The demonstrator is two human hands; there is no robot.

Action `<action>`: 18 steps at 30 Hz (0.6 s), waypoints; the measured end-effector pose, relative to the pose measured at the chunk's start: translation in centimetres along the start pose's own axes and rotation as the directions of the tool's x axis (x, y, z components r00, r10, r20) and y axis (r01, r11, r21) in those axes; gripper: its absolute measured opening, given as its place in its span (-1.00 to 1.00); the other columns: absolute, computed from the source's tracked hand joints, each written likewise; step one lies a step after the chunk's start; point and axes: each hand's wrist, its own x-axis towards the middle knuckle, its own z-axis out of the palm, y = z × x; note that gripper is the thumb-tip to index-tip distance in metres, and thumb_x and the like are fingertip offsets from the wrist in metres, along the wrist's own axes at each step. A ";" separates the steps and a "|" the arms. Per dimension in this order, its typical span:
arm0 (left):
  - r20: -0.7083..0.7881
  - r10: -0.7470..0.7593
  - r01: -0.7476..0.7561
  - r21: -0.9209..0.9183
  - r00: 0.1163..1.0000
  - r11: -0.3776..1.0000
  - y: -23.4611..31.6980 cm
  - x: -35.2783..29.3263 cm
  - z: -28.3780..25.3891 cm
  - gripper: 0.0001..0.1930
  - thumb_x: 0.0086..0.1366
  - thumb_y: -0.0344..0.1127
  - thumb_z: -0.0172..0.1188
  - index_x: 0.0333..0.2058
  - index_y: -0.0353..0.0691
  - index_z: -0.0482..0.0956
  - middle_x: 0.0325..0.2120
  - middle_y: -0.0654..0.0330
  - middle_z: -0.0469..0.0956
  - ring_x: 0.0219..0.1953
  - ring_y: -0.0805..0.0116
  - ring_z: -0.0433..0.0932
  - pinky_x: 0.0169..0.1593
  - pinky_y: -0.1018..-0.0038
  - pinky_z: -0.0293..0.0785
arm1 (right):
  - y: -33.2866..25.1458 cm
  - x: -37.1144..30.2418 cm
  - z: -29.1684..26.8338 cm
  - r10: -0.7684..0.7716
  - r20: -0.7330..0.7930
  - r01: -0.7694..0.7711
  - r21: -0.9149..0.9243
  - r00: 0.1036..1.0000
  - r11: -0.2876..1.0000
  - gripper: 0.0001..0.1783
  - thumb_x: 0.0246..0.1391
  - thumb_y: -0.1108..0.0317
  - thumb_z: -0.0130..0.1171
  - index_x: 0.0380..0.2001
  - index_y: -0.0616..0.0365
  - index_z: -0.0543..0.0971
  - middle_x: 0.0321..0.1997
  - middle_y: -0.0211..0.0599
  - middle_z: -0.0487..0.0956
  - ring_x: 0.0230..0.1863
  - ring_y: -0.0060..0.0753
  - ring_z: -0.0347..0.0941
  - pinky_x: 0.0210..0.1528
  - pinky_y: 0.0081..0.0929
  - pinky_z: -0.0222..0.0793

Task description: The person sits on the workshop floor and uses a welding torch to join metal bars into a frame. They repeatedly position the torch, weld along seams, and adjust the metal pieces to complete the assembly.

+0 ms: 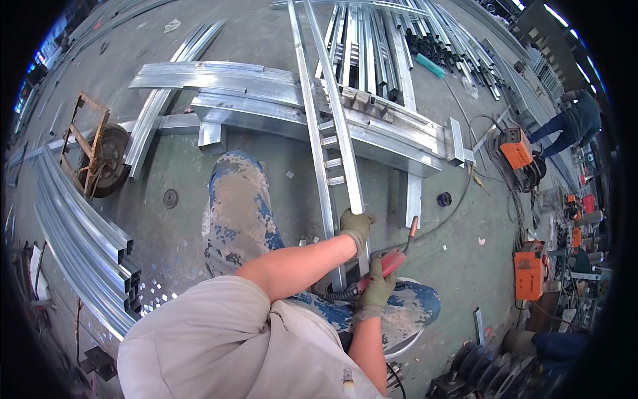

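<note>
ladder-like metal frame lay across stacked silvery beams, its near end between the person's legs; the gloved left hand was curled around its right rail, while the gloved right hand gripped a red-handled welding torch

Wheel: dark, upright, beside rusty frame.
Tubes: stacked at left, ends open.
Disc: on floor, right of wheel.
Person: far right, stooping.

Soft, moderate light, glare on metal beams, strong fisheye bend, black rim.
</note>
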 end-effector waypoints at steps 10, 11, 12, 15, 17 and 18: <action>-0.069 0.003 -0.005 -0.029 0.998 1.000 1.2 -0.5 4.7 -0.78 0.18 -0.36 0.39 -0.27 -0.32 0.58 -0.50 0.12 0.61 -0.46 0.23 0.57 -0.28 0.24 0.45 | -1.0 5.3 -2.0 -0.027 0.010 0.025 0.107 1.000 0.994 -0.76 0.21 0.33 0.41 -0.14 0.20 0.64 -0.24 -0.44 0.63 -0.27 -0.59 0.49 -0.20 -0.53 0.37; -0.084 -0.008 0.006 -0.032 0.996 0.999 1.3 0.0 4.9 -0.78 0.19 -0.35 0.39 -0.27 -0.32 0.58 -0.50 0.12 0.61 -0.46 0.23 0.56 -0.29 0.23 0.45 | -1.8 5.3 -1.7 -0.031 0.016 0.030 0.080 0.999 0.996 -0.77 0.21 0.33 0.41 -0.14 0.20 0.64 -0.25 -0.45 0.63 -0.27 -0.58 0.49 -0.20 -0.52 0.38; -0.072 -0.025 0.022 -0.046 0.997 0.999 1.7 -0.1 5.1 -0.77 0.19 -0.34 0.38 -0.27 -0.32 0.57 -0.48 0.10 0.60 -0.46 0.23 0.56 -0.28 0.25 0.44 | -2.5 5.5 -1.9 -0.036 0.009 0.036 0.054 0.999 0.998 -0.77 0.22 0.33 0.40 -0.14 0.20 0.64 -0.26 -0.45 0.63 -0.28 -0.57 0.49 -0.21 -0.51 0.38; 0.006 -0.072 0.073 -0.064 0.997 0.995 2.8 -1.0 4.7 -0.81 0.23 -0.35 0.33 -0.22 -0.26 0.60 -0.43 0.10 0.62 -0.40 0.23 0.58 -0.24 0.25 0.45 | -3.1 5.0 -1.8 -0.034 -0.011 0.034 -0.006 0.999 0.999 -0.76 0.22 0.26 0.39 -0.20 0.21 0.64 -0.32 -0.46 0.60 -0.35 -0.58 0.44 -0.28 -0.48 0.36; 0.003 -0.119 0.119 -0.011 0.993 0.993 2.8 -1.8 2.8 -0.79 0.26 -0.36 0.29 -0.12 -0.18 0.61 -0.37 0.10 0.64 -0.34 0.25 0.59 -0.21 0.23 0.46 | -4.8 2.5 -1.2 0.059 0.013 -0.057 -0.131 0.998 0.990 -0.73 0.23 0.22 0.39 -0.21 0.22 0.63 -0.33 -0.45 0.59 -0.36 -0.58 0.42 -0.31 -0.47 0.35; 0.026 -0.130 0.130 0.023 0.991 0.991 3.0 -2.3 2.2 -0.76 0.27 -0.37 0.26 -0.08 -0.14 0.61 -0.34 0.10 0.65 -0.32 0.26 0.60 -0.19 0.22 0.47 | -4.3 1.7 -1.0 0.004 0.006 -0.003 -0.163 1.000 0.987 -0.68 0.23 0.16 0.38 -0.21 0.22 0.62 -0.32 -0.43 0.59 -0.35 -0.57 0.41 -0.30 -0.44 0.35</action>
